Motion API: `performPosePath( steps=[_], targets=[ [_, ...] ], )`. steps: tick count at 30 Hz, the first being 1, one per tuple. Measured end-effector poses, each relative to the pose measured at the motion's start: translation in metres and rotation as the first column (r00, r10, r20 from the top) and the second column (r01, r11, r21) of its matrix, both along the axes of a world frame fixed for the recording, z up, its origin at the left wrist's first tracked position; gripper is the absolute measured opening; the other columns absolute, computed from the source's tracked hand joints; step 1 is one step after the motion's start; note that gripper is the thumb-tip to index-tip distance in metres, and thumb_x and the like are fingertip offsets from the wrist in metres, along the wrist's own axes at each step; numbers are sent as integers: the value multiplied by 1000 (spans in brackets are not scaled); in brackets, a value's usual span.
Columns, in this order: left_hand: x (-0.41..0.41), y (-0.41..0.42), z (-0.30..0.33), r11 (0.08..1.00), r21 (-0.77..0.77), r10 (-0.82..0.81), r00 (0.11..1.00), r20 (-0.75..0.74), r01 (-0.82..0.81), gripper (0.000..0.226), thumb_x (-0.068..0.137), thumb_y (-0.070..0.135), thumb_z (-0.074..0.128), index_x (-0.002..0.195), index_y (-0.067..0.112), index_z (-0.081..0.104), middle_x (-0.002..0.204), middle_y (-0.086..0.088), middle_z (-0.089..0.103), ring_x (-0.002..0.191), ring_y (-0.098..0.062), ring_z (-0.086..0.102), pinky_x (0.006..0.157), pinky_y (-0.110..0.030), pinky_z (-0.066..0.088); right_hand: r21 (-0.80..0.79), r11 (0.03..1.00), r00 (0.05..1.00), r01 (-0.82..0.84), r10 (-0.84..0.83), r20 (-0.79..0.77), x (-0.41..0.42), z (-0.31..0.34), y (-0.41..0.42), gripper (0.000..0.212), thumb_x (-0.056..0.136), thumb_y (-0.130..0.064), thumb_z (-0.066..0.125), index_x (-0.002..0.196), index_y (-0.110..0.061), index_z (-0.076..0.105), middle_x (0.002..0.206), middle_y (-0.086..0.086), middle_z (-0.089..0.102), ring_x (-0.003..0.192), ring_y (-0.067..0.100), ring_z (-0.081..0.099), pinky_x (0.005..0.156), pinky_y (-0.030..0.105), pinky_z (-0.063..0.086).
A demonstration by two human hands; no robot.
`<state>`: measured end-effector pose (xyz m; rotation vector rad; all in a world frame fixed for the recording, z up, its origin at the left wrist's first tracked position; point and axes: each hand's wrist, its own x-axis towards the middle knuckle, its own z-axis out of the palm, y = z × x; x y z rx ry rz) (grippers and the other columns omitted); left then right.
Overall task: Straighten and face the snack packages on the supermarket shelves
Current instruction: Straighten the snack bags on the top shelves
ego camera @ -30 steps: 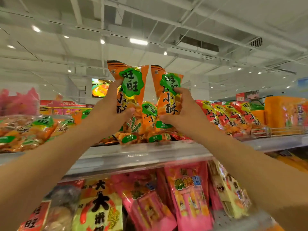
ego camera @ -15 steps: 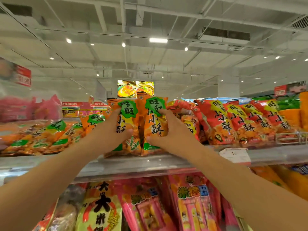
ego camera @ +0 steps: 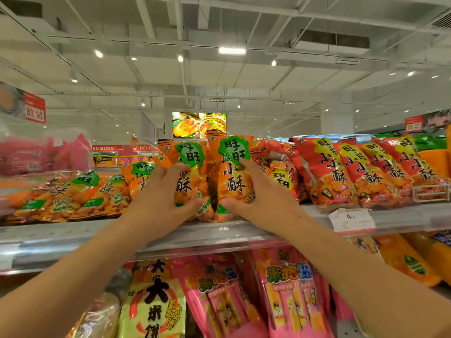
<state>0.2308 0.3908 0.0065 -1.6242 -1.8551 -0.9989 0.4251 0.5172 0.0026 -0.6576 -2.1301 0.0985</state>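
Nearest, below the outstretched forearms, the lower shelf holds pink snack bags (ego camera: 288, 289) and a yellow bag with bold black characters (ego camera: 156, 296), standing packed together and facing out. Above them runs the clear front rail of the upper shelf (ego camera: 73, 242), with a white price tag (ego camera: 351, 219) clipped to it on the right.

On that upper shelf each hand holds one pack. The left hand (ego camera: 161, 203) wraps round the left orange pack (ego camera: 188, 162), thumb across the lower front and fingers on its left side. The right hand (ego camera: 258, 203) clasps the right orange pack (ego camera: 234, 164) the same way, thumb at the bottom, index finger stretched up its right edge. Both packs stand upright, touching, bottoms on the shelf just behind the rail, green labels forward. That grip seems meant to square them up side by side.

To the left, orange packs (ego camera: 80, 193) of the same kind lie slumped backwards; these look unstraightened. On the right a row of red packs (ego camera: 341, 172) leans close against the working spot and may crowd the right pack. Beyond hangs a lit food screen (ego camera: 199, 124) under the ceiling.
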Motion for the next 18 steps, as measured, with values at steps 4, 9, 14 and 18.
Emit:
performPosePath(
  steps=[4,9,14,18],
  targets=[
    [1,-1,-3,1000,6,5,1000,-22,-5,71,83,61,56,143,41,25,130,3,34,100,-16,56,80,-29,40,20,1000,998,16,-17,60,2,0,-2,96,68,-80,55,145,-48,8,136,-7,51,116,20,55,86,37,46],
    [1,-1,-3,1000,-9,8,1000,-28,-8,72,83,63,54,144,42,23,133,2,33,99,-14,55,80,-28,38,35,999,996,29,-31,89,3,1,-5,96,72,-79,52,147,-45,4,145,-4,45,124,23,51,94,40,46],
    [6,-2,-5,996,23,83,995,-46,-82,79,82,66,52,147,41,15,145,-3,24,121,-24,44,89,-35,42,57,997,990,52,-59,128,2,-1,-8,98,78,-77,48,149,-42,-9,155,0,30,132,25,43,97,42,46],
    [12,-16,-23,956,236,230,941,-247,-172,75,90,60,41,151,21,22,153,-18,22,139,-38,25,108,-54,31,152,985,991,81,-96,95,3,-12,-17,90,89,-66,43,153,-29,-9,162,9,-2,148,30,9,116,46,20]
  ],
)
